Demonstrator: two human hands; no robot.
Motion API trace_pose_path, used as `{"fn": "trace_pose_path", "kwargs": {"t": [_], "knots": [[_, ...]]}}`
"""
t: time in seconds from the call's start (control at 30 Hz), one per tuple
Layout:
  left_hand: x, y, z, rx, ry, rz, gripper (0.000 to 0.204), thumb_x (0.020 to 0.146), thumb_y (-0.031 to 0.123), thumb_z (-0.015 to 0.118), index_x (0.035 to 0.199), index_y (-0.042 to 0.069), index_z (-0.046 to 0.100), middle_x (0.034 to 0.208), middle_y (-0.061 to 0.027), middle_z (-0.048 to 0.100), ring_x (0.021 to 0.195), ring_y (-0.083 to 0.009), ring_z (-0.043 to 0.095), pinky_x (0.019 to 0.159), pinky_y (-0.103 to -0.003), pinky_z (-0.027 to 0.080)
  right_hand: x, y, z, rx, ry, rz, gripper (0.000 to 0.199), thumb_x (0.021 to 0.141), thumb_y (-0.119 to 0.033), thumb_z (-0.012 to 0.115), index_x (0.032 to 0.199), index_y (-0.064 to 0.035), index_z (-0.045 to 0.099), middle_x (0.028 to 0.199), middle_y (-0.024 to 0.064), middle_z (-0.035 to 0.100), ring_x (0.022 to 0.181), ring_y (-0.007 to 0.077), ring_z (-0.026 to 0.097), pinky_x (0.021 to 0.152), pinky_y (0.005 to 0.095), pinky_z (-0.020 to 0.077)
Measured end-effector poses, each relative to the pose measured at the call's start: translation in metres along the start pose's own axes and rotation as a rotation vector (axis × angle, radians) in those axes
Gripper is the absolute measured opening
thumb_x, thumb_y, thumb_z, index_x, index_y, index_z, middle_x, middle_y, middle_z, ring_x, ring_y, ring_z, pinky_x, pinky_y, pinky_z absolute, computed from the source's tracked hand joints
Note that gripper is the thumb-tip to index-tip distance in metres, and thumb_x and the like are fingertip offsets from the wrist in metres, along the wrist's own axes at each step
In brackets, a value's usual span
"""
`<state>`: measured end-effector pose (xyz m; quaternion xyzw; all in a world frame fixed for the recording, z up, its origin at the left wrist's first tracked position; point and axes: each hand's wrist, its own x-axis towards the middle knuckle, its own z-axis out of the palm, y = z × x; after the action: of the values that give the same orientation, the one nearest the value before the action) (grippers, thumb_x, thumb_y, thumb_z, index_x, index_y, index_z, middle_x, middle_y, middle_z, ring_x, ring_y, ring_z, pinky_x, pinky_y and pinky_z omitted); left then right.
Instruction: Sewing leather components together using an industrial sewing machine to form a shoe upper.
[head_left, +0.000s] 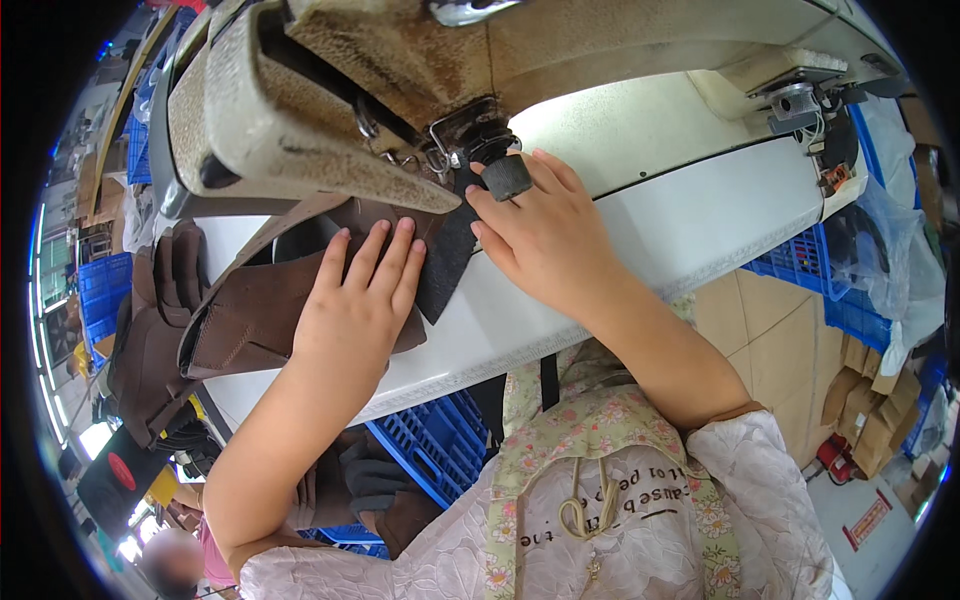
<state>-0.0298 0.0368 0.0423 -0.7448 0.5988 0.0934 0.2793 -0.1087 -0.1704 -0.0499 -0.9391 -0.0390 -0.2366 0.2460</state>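
Observation:
My left hand (352,305) lies flat with fingers stretched out on a brown leather shoe upper (262,318), on the white sewing machine table. A dark grey strip of material (446,262) lies beside the upper, under the machine's needle area. My right hand (556,238) rests at the right of that strip, thumb and fingers apart. A black ridged knob (507,177) on the sewing machine (330,140) hides part of its fingers. The needle and presser foot are hard to make out behind the machine head.
More brown uppers (150,340) hang stacked at the table's left end. Below the front edge stands a blue crate (432,447) with dark pieces beside it. At the right are another blue crate (800,262), clear plastic bags (880,215) and cardboard (868,415). A person (215,540) is at lower left.

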Motion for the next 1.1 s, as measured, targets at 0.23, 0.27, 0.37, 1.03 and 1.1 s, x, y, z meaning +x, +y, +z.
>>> {"fn": "trace_pose_path", "kwargs": {"t": [0.23, 0.27, 0.37, 1.03, 1.1], "knots": [[0.001, 0.000, -0.007, 0.013, -0.017, 0.004, 0.084, 0.076, 0.022, 0.069, 0.151, 0.002, 0.034, 0.156, -0.0170, 0.035, 0.142, -0.0307, 0.037, 0.117, -0.051, 0.026, -0.001, -0.002, -0.001, 0.006, -0.015, 0.019, 0.019, 0.080, -0.018, 0.072, 0.094, -0.0070, 0.064, 0.121, 0.0112, 0.063, 0.121, 0.0286, 0.054, 0.107, 0.0460, 0.0385], [0.001, -0.001, -0.008, 0.000, -0.023, 0.012, 0.071, 0.086, 0.021, 0.059, 0.151, 0.004, 0.035, 0.156, -0.0160, 0.035, 0.141, -0.0306, 0.038, 0.117, -0.051, 0.026, -0.001, -0.003, -0.001, 0.013, -0.023, 0.024, 0.019, 0.081, -0.018, 0.072, 0.095, -0.0070, 0.064, 0.122, 0.0113, 0.063, 0.122, 0.0291, 0.054, 0.107, 0.0465, 0.0380], [0.003, -0.001, -0.009, 0.005, -0.047, 0.008, 0.072, 0.086, 0.020, 0.060, 0.152, 0.006, 0.034, 0.157, -0.0158, 0.035, 0.142, -0.0303, 0.038, 0.117, -0.051, 0.025, -0.001, -0.004, -0.001, 0.021, -0.030, 0.034, 0.021, 0.081, -0.019, 0.072, 0.096, -0.0070, 0.065, 0.123, 0.0117, 0.062, 0.123, 0.0301, 0.053, 0.108, 0.0476, 0.0371], [0.004, -0.004, -0.007, -0.048, 0.040, 0.017, 0.069, 0.083, 0.019, 0.062, 0.146, 0.002, 0.042, 0.152, -0.0162, 0.043, 0.138, -0.0301, 0.043, 0.115, -0.050, 0.028, -0.006, -0.010, 0.000, -0.008, -0.046, 0.051, 0.034, 0.079, -0.027, 0.074, 0.105, -0.0063, 0.066, 0.125, 0.0120, 0.058, 0.126, 0.0322, 0.048, 0.109, 0.0500, 0.0355], [0.003, -0.004, -0.008, -0.056, 0.038, 0.020, 0.068, 0.083, 0.019, 0.062, 0.146, 0.002, 0.042, 0.152, -0.0163, 0.043, 0.138, -0.0301, 0.043, 0.115, -0.051, 0.028, -0.006, -0.011, 0.000, -0.039, -0.035, 0.046, 0.035, 0.079, -0.028, 0.075, 0.104, -0.0062, 0.066, 0.125, 0.0120, 0.058, 0.126, 0.0320, 0.048, 0.109, 0.0502, 0.0356]]}}
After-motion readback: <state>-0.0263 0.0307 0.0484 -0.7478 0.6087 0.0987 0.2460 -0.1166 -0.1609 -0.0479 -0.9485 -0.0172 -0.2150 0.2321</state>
